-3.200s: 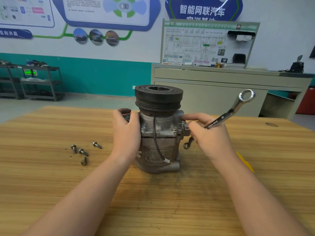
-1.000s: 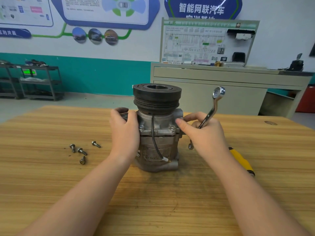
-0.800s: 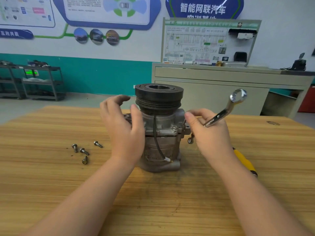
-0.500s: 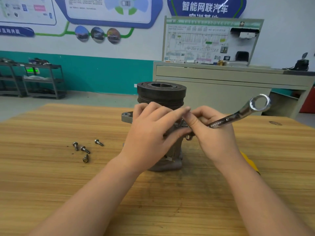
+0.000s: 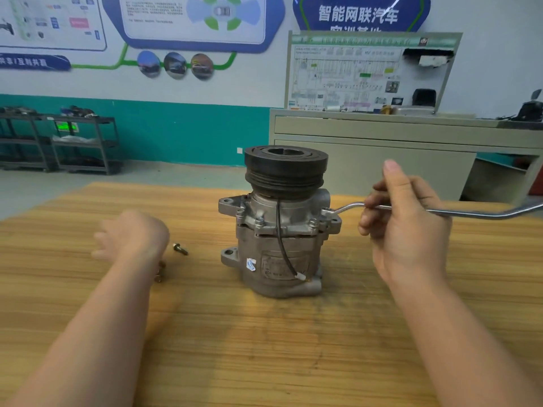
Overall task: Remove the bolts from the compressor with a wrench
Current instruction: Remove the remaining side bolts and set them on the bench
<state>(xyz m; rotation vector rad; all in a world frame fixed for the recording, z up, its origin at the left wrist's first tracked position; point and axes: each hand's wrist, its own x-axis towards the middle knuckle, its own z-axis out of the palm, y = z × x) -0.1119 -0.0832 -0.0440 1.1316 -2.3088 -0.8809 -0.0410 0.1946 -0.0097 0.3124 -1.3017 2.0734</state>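
Wooden table [image 5: 264, 348] bearing the compressor [image 5: 282, 227], upright at its centre, pulley uppermost. Right of the compressor, the right hand [image 5: 408, 227] pinches the wrench [image 5: 470, 213], whose near end now sits at a bolt [image 5: 325, 210] on the compressor's right flange, having hung clear of it a moment ago. Left of the compressor, the left hand [image 5: 132, 239], blurred and apparently spread, has left the housing and reached the loose bolts [image 5: 180, 248], probably depositing another. Loosening of the next bolt appears imminent; several remain seated.
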